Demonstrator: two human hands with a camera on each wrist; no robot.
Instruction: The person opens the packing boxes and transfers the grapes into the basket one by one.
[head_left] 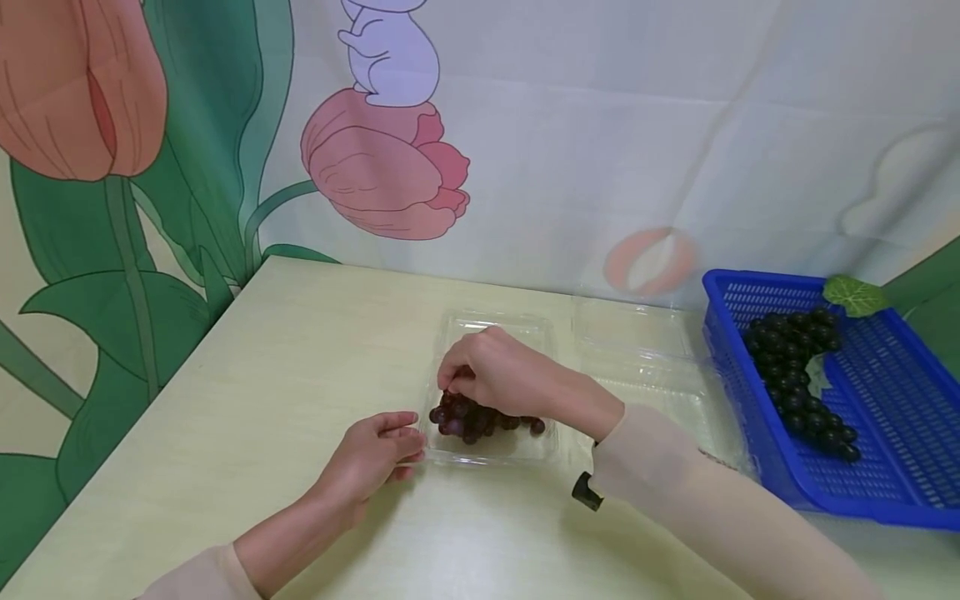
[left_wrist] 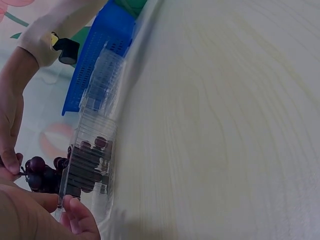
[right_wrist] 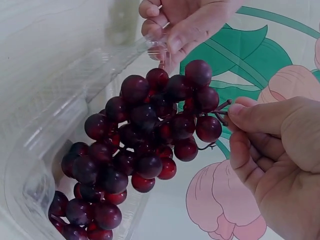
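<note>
A bunch of dark red grapes (right_wrist: pixel 145 125) hangs partly inside a clear plastic box (head_left: pixel 495 454), its lower end down in the box. My right hand (head_left: pixel 495 371) pinches the bunch by its stem, thumb against fingertips, as the right wrist view shows closely. At the box's near left corner, my left hand (head_left: pixel 378 450) holds the rim between thumb and fingers. The left wrist view shows the left hand (left_wrist: pixel 50 215) at the box's end wall, with grapes visible through the ribbed side. In the head view the right hand covers the upper part of the bunch.
Another clear plastic container (head_left: pixel 667 375) lies open to the right of the box. Beyond it stands a blue basket (head_left: pixel 795 475) with black grapes (head_left: pixel 795 367) and a green leaf (head_left: pixel 855 296) at its rim. A printed curtain (head_left: pixel 540 167) hangs behind the pale table (head_left: pixel 300 350).
</note>
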